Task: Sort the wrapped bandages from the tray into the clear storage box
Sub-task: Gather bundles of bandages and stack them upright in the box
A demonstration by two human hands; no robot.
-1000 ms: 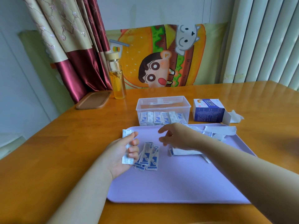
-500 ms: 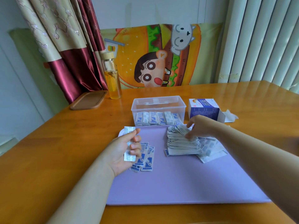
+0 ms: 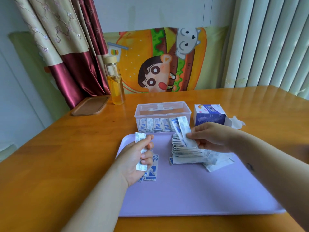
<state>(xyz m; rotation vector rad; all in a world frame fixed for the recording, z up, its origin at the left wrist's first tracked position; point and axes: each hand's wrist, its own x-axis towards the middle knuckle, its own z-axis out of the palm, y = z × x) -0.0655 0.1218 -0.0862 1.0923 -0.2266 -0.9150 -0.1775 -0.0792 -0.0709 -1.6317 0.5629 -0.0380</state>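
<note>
The stack of bandages [image 3: 185, 153] sits on the tray [image 3: 200, 190], toward 1 o'clock of its middle, just under my right hand [image 3: 212, 138], whose fingers pinch the lifted bandages [image 3: 182, 129] off its top. My worry is that so thin a pinch could let some slide and scatter short of the box [image 3: 163, 108] at 12 o'clock. At 9 o'clock of the stack, my left hand [image 3: 137, 158] curls round a spare bandage [image 3: 140, 137], with loose bandages [image 3: 153, 171] beneath it

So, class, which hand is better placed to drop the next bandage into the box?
Probably right: the right hand holds bandages raised near the clear box; the left hand sits farther back.
</note>
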